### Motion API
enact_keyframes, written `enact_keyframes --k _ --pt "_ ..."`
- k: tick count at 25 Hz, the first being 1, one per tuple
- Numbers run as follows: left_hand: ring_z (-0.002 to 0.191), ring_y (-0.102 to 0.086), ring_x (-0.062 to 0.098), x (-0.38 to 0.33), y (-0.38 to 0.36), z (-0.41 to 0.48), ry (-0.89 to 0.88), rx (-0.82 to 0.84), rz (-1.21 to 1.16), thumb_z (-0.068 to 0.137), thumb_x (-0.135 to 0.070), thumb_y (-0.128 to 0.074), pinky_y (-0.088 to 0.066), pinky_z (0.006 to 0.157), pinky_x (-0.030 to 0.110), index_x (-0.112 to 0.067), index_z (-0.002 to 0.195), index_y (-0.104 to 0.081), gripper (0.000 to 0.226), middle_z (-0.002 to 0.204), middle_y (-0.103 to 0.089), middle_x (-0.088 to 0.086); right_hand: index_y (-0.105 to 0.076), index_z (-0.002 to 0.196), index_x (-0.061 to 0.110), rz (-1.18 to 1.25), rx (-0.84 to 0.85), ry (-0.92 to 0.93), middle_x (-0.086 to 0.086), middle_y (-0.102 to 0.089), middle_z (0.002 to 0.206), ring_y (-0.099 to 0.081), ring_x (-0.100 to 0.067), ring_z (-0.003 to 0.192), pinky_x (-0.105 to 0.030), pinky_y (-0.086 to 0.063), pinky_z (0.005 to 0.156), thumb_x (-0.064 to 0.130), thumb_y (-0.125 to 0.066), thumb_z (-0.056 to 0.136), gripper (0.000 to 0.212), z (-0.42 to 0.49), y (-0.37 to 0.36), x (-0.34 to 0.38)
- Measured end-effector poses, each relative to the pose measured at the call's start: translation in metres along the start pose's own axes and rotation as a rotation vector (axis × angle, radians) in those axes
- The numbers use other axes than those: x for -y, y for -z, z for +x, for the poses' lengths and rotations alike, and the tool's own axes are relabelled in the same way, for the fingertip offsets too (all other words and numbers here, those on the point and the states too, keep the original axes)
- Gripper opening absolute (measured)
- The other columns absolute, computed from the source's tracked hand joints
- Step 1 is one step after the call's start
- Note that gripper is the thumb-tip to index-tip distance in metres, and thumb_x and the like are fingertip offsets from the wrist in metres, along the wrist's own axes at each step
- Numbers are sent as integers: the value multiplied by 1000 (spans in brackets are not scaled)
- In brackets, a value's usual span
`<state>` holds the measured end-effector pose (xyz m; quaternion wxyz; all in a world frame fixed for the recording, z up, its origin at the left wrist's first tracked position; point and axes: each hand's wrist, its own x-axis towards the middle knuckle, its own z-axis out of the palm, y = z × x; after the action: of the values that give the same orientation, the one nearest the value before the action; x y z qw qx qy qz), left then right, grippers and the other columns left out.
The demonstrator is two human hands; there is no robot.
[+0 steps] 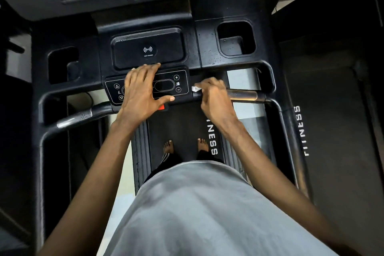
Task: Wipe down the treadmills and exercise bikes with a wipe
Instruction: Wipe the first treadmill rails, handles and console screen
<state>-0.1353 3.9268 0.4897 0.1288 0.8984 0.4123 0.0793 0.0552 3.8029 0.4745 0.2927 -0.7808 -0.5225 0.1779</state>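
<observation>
I stand on the belt [182,122] of a black treadmill, looking down at its console. My left hand [141,91] lies flat with spread fingers on the control panel [166,86], covering its left half. My right hand [214,97] pinches a small white wipe [195,88] and presses it against the inner end of the right metal handlebar [243,95], just right of the panel. Most of the wipe is hidden under my fingers.
A wireless charging pad [148,50] sits above the panel, with cup holders at left [62,64] and right [235,38]. The left handlebar [83,114] angles down-left. A second treadmill belt [332,120] lies to the right. My bare feet [185,146] rest on the belt.
</observation>
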Motion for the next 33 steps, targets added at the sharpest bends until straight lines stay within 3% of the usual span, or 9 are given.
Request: enact_keyframes --k 4,7,11,14,18,22,28,31,33 --pt "141 -37 29 -3 1 0 24 16 11 72 -62 -77 -15 121 44 -14 150 -39 99 145 -48 10 -73 116 11 -35 53 28 -10 -68 112 -59 -28 101 -28 -43 94 -10 -48 87 44 11 16 -10" --pt "140 -37 27 -5 3 0 44 29 16 71 -64 -76 -14 120 43 -15 149 -40 99 145 -49 7 -74 111 15 -3 60 -28 -6 -68 108 -59 -22 98 -20 -40 89 -5 -53 89 37 12 22 -15" --pt "139 -38 26 -8 3 1 58 26 5 71 -63 -78 -12 120 41 -15 147 -42 98 143 -49 7 -75 95 24 311 61 -107 5 -63 95 -64 -4 81 -12 -47 79 10 -67 88 17 9 12 -3" --pt "144 -32 26 -6 2 0 45 32 -20 72 -69 -72 -10 121 42 -14 150 -38 102 149 -44 8 -73 97 18 541 -101 -185 3 -61 102 -65 -1 90 -14 -52 83 10 -68 90 12 -4 9 1" --pt "148 -25 26 12 5 -10 104 -20 -55 72 -77 -64 -2 123 37 -11 152 -36 108 154 -38 10 -72 98 12 351 -115 49 0 -60 104 -60 -13 95 -19 -46 89 0 -65 88 18 -19 -15 10" --pt "145 -30 27 33 15 -18 128 -35 -31 71 -80 -58 0 121 30 -11 150 -39 106 148 -45 12 -73 106 10 278 -94 191 -3 -64 103 -60 -21 95 -26 -47 91 -2 -64 91 22 -20 -30 18" --pt "129 -45 26 39 13 -15 76 -73 -12 71 -78 -64 -22 113 42 -15 141 -48 96 133 -54 7 -69 118 8 308 -178 118 -4 -64 106 -60 -20 96 -24 -48 90 4 -62 96 24 -11 -26 32" --pt "135 -42 26 43 11 -17 56 -57 -27 74 -78 -60 -19 116 42 -15 144 -45 96 138 -52 7 -69 120 7 317 -302 70 -5 -63 105 -61 -21 95 -32 -52 90 6 -64 95 26 -2 -24 34" --pt "142 -34 26 47 11 -20 51 -58 -48 76 -76 -59 -10 120 40 -14 148 -41 97 145 -47 10 -66 127 9 267 -316 55 -5 -61 110 -57 -17 101 -24 -48 96 14 -65 97 31 -4 -29 43"
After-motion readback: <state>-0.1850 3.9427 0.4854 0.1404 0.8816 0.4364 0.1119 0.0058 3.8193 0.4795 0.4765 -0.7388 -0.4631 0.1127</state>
